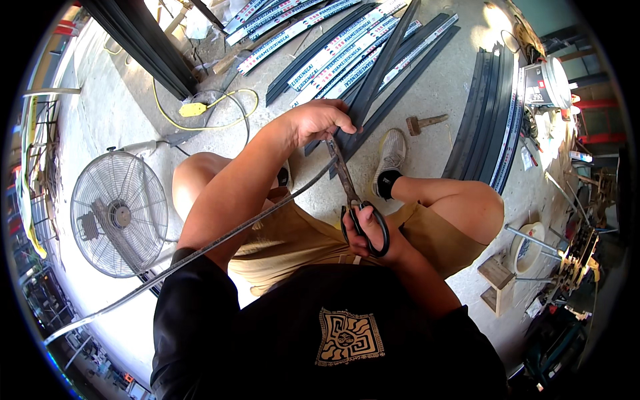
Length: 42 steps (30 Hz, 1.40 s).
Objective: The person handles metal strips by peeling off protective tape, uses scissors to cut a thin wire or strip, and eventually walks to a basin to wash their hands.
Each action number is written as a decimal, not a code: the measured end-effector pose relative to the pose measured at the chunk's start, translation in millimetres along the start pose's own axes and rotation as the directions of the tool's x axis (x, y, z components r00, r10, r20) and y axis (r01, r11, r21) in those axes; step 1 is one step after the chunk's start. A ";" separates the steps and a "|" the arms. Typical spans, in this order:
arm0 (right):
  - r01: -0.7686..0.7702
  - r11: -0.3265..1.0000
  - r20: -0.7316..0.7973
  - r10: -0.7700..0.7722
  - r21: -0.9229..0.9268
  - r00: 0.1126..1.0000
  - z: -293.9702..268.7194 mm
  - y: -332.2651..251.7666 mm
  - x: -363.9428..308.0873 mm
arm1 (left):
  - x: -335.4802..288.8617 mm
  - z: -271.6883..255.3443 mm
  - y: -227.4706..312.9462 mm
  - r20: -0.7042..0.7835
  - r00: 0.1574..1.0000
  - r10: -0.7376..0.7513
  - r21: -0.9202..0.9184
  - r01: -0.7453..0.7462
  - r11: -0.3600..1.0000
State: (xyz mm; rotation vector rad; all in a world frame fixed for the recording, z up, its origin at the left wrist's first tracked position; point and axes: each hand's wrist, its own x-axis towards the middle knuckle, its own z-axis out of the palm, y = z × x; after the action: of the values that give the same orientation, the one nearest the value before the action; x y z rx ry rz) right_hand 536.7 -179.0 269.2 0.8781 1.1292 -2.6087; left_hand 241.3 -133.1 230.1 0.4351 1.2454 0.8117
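My left hand (319,123) is closed at the near end of a long dark profile bar (380,73), which slants away from me. My right hand (371,235) has its fingers through the black handle loops of a pair of scissors (344,175). The worn blades point up toward my left fingers and look nearly closed. A long thin grey strip (220,243) crosses my left arm from the lower left and reaches the blades by the bar's end. My fingers hide how the strip meets the bar.
Several profiles with white and blue printed film (347,50) lie ahead on the floor. More dark profiles (483,120) lie to the right, past a hammer (427,123). At left stand a floor fan (120,213) and a yellow cord (193,109). A wooden box (497,287) sits at right.
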 end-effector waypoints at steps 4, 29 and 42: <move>-0.022 0.999 -0.016 0.023 0.047 1.000 4.8 -2.2 3.0 | 0.6 -1.2 0.8 0.021 1.000 0.002 0.010 -0.002 1.000; -0.041 0.997 0.076 0.046 -0.066 0.996 -16.2 -7.9 -24.2 | 5.2 -3.0 -3.5 -0.017 1.000 -0.004 0.042 0.004 0.999; 0.078 0.996 0.030 -0.080 0.048 0.996 -42.3 -1.8 -17.1 | 26.3 -2.8 -44.2 -0.216 0.976 -0.012 0.299 0.077 0.951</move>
State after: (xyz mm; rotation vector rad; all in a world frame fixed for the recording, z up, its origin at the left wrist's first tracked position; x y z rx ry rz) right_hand 569.1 -149.1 257.3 0.8130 1.1209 -2.7135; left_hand 254.7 -142.8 181.4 0.5793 1.5851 0.6380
